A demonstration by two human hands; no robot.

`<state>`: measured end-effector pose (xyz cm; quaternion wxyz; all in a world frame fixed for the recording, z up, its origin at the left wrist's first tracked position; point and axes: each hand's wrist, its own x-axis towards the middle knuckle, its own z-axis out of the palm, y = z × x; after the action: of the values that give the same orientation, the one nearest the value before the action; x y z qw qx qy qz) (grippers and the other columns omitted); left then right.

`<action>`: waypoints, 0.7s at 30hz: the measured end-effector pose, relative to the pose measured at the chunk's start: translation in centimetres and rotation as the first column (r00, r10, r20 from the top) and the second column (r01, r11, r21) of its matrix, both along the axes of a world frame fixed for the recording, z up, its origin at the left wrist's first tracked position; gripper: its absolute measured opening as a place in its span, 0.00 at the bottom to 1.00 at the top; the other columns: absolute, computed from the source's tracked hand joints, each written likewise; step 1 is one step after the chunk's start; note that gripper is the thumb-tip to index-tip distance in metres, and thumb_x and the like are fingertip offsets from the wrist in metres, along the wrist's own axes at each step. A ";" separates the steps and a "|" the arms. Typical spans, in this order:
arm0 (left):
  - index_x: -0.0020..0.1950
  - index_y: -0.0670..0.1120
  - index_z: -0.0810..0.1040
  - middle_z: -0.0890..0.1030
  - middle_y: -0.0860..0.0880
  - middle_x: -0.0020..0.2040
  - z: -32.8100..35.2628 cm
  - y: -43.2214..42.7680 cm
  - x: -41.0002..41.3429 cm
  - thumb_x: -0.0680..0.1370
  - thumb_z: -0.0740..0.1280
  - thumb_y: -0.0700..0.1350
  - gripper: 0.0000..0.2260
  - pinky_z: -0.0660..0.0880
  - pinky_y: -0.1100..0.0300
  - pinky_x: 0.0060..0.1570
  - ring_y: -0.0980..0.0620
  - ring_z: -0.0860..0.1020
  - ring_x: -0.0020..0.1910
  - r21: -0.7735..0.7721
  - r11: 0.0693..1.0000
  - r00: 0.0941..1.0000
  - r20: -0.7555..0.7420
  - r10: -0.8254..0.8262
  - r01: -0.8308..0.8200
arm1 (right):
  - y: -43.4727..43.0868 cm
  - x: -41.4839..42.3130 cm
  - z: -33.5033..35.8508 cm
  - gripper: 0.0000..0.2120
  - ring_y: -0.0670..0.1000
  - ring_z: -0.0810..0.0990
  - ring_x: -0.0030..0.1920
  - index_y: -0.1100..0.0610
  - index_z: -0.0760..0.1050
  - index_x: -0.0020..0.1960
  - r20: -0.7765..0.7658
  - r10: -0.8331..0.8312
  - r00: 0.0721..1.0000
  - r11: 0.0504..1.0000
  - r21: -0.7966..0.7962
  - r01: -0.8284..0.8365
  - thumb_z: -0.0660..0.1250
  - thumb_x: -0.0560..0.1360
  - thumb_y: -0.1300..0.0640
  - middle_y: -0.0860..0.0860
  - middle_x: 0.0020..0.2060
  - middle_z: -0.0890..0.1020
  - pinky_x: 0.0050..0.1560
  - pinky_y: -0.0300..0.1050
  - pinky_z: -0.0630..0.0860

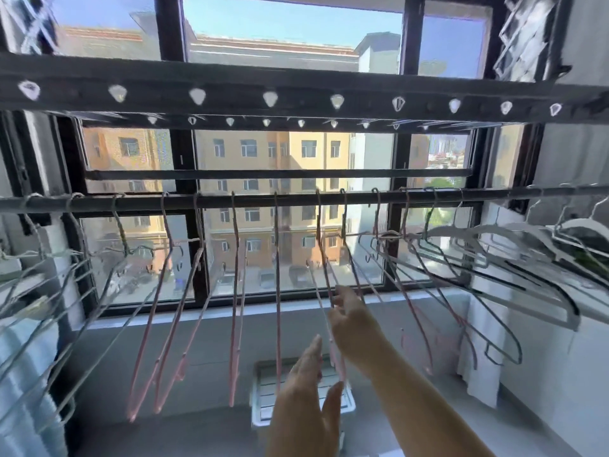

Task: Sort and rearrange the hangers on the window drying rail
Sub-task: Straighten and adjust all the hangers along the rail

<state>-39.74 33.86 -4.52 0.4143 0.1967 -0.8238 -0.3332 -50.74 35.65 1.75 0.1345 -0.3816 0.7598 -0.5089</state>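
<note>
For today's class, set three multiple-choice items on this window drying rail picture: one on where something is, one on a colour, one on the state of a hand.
1. Where do the white and grey hangers bunch on the rail?
A. at the right end
B. in the middle
C. on the floor

2. What colour are the hangers at the rail's middle?
A. black
B. pink
C. yellow

3. What is the right hand doing?
A. resting on the sill
B. gripping the window frame
C. pinching a pink hanger

Key: 1 A, the pale hangers crowd together at the rail's right end. 2 B, the thin hangers in the middle are pink. 3 C, its fingertips close on the hanger's lower part, while the left hand is open just below.
</note>
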 end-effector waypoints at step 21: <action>0.59 0.51 0.77 0.83 0.55 0.45 -0.9 -1.3 -1.1 0.73 0.68 0.41 0.15 0.70 0.79 0.48 0.69 0.77 0.42 -0.023 0.989 0.983 0.110 0.147 -0.145 | -2.6 0.3 -2.3 0.19 0.45 0.71 0.34 0.56 0.66 0.67 0.467 0.221 0.856 0.947 -0.314 -0.073 0.54 0.78 0.67 0.51 0.41 0.75 0.30 0.33 0.71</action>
<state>-40.88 32.53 -5.45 0.3923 0.2716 -0.8316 -0.2842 -50.47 33.04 -0.56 0.3077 -0.3107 0.5866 -0.6817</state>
